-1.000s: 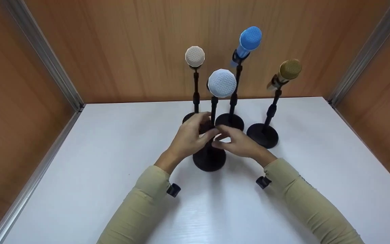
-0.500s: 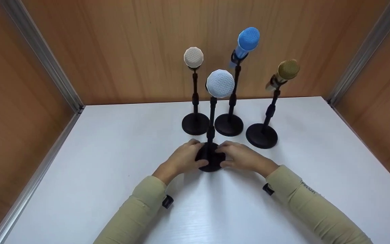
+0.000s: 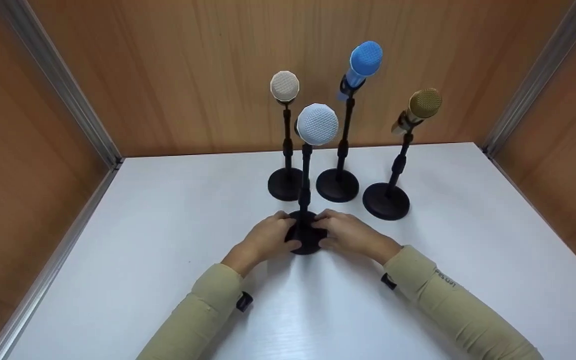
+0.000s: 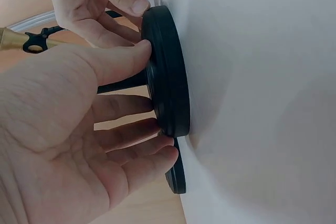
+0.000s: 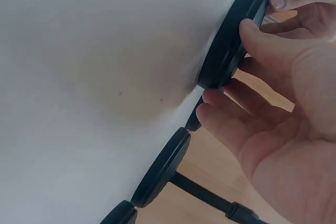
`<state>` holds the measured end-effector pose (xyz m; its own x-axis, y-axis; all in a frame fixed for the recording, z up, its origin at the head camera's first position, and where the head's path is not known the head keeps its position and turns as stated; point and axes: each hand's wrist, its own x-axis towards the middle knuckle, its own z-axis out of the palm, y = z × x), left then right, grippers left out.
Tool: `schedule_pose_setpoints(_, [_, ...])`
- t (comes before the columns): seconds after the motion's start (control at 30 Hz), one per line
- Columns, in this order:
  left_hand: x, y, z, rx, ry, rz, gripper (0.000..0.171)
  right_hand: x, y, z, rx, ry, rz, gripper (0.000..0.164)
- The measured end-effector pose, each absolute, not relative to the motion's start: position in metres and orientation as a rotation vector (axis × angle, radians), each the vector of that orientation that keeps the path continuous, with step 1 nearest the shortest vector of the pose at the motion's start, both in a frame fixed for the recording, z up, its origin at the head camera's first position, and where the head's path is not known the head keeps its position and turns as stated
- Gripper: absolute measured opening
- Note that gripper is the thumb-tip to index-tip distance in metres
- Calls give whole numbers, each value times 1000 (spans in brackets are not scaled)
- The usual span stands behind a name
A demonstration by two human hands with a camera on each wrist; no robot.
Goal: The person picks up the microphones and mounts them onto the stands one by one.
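Note:
The nearest microphone stand [image 3: 304,200] has a black pole and a round black base [image 4: 170,77], and it bears a pale blue-white microphone [image 3: 317,124]. My left hand [image 3: 267,235] holds the left side of that base. My right hand [image 3: 350,234] holds its right side. Each thumb lies on the base near its front, as the left wrist view shows, while the other fingers reach along the side and back. The base rests flat on the white table [image 3: 168,225]. Parts of its rim are hidden under the fingers.
Behind stand several more black stands: one with a cream microphone [image 3: 284,86], one with a blue microphone [image 3: 366,60], one with a gold microphone [image 3: 424,104]. A wooden panel [image 3: 193,75] rises behind the table. Wooden side panels with metal rails flank it.
Both hands came down from the pole to the base of the nearest stand. That stand then slid a little to the left between them. The other stands kept their places.

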<state>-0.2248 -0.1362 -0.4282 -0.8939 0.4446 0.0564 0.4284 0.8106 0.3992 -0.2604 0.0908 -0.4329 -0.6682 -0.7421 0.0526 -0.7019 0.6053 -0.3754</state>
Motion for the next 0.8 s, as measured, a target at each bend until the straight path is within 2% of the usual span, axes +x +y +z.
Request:
schedule_pose_setpoints(0.4, [-216,-177,-433,555,3003,605,39,-266,36,-436,-1285,2693,-475,40])
schedule_pose_setpoints(0.8, [-237,-225,-427,271,2956,651,49,-289,-27,-437,-1289,2786,-295,42])
